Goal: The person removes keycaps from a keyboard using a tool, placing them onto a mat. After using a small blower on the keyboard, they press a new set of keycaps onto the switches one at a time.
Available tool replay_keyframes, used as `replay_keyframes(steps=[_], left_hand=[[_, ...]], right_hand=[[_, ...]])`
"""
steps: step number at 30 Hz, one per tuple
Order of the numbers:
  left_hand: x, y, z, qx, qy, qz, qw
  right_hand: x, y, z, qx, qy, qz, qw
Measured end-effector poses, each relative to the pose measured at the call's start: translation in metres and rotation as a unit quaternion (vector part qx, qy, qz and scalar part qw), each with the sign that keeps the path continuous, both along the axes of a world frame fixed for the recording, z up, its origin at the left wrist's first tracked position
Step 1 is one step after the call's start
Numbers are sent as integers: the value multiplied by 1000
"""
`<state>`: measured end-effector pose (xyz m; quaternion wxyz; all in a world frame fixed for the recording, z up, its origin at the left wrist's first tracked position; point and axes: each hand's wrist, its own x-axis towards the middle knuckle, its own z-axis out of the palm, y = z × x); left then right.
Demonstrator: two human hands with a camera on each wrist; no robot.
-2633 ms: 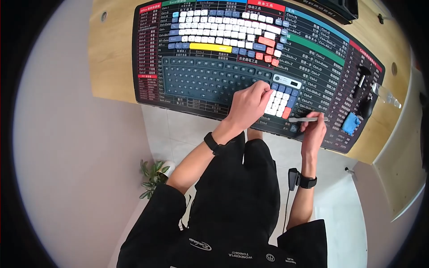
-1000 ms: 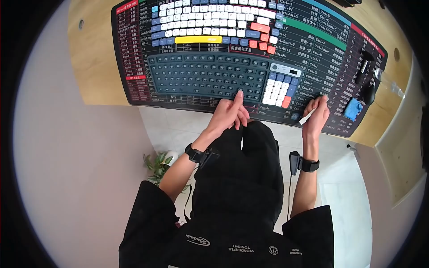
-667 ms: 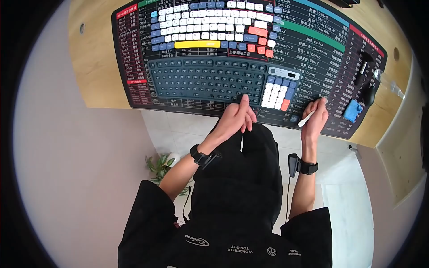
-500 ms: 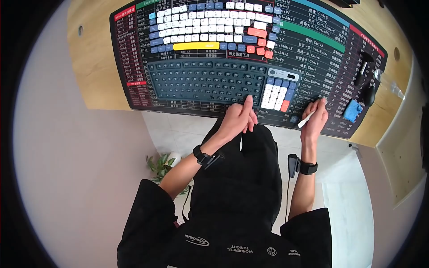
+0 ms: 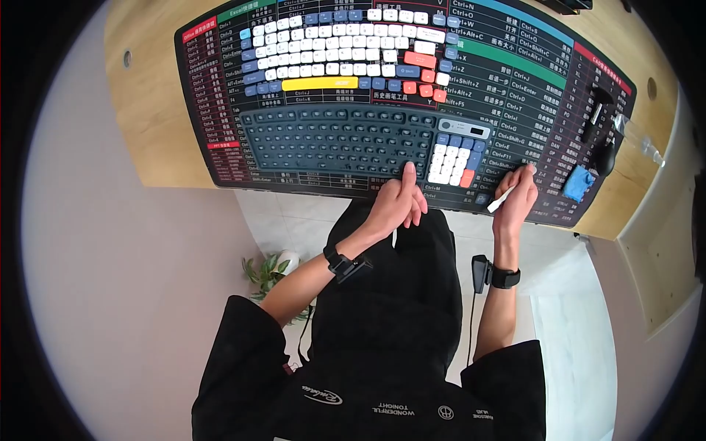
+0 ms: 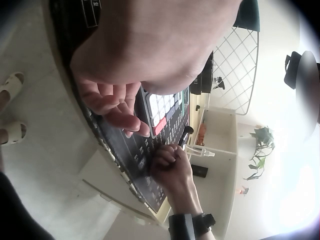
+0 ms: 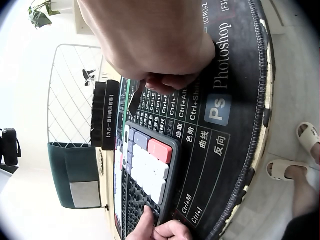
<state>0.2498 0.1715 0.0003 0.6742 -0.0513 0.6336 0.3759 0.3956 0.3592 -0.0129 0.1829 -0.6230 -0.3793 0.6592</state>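
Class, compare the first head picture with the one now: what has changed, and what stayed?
The left hand has drawn back from the number keys to the near edge of the keyboard, its thumb now over the bare switches. The slim tool in the right hand has swung from pointing left to down-left in the head view. The right hand kept hold of it. The loose keycaps and blue cloth stayed put.
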Motion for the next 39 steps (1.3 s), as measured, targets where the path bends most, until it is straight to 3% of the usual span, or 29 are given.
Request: replay_keyframes(steps=[10, 17, 20, 22, 24, 26, 28, 31, 39], left_hand=[[-1, -3, -3, 29, 2, -6, 1000], [3, -3, 3, 17, 29, -25, 999], [5, -2, 11, 33, 65, -19, 997], [4, 1, 20, 96, 180, -42, 978], [0, 5, 20, 104, 189, -18, 976], [-9, 13, 16, 130, 305, -32, 943], [-18, 21, 17, 127, 323, -14, 938], [-28, 28, 13, 159, 404, -64, 899], [-37, 34, 4, 168, 395, -67, 901]], right_hand=[[-3, 0, 2, -4, 4, -15, 1000], [1, 4, 2, -11, 10, 23, 1000], [3, 4, 2, -12, 14, 31, 999], [6, 4, 2, -13, 17, 27, 999], [7, 5, 1, -10, 6, 33, 999], [5, 5, 2, -5, -4, 29, 1000], [5, 4, 0, -35, 49, 4, 998], [4, 4, 2, -40, 30, 4, 999], [0, 5, 5, -34, 11, 18, 999]])
